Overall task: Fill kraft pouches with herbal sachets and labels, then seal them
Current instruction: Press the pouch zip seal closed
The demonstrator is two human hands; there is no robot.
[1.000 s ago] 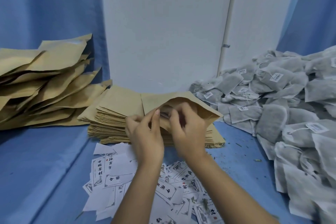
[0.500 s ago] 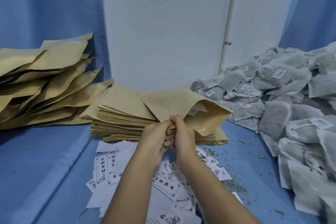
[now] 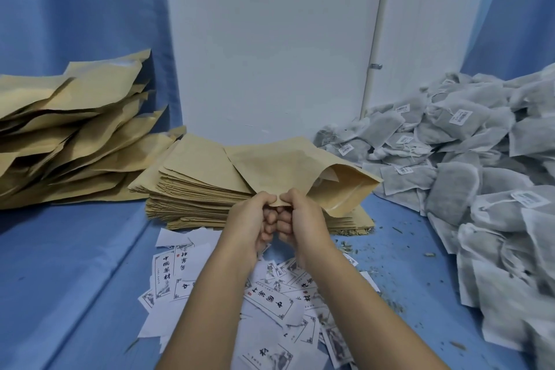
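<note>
Kraft pouch [image 3: 285,165] sits above the stack [image 3: 195,186] of flat pouches, mouth gaping to the right, something pale just visible inside. I see both hands at its near corner: left hand [image 3: 249,225] and right hand [image 3: 303,219] each pinch the edge there, knuckles touching, remaining fingers curled. I can't tell whether the pouch rests on the stack. Stack is centre on the blue tabletop [image 3: 75,264], close to the white wall [image 3: 270,39]. Loose heap of pouches [image 3: 69,135] far left. Grey sachets [image 3: 480,174] with white tags piled right, just beside the stack. Printed labels [image 3: 270,300] scattered under the forearms. Herb crumbs [image 3: 390,252] right of the labels.
</note>
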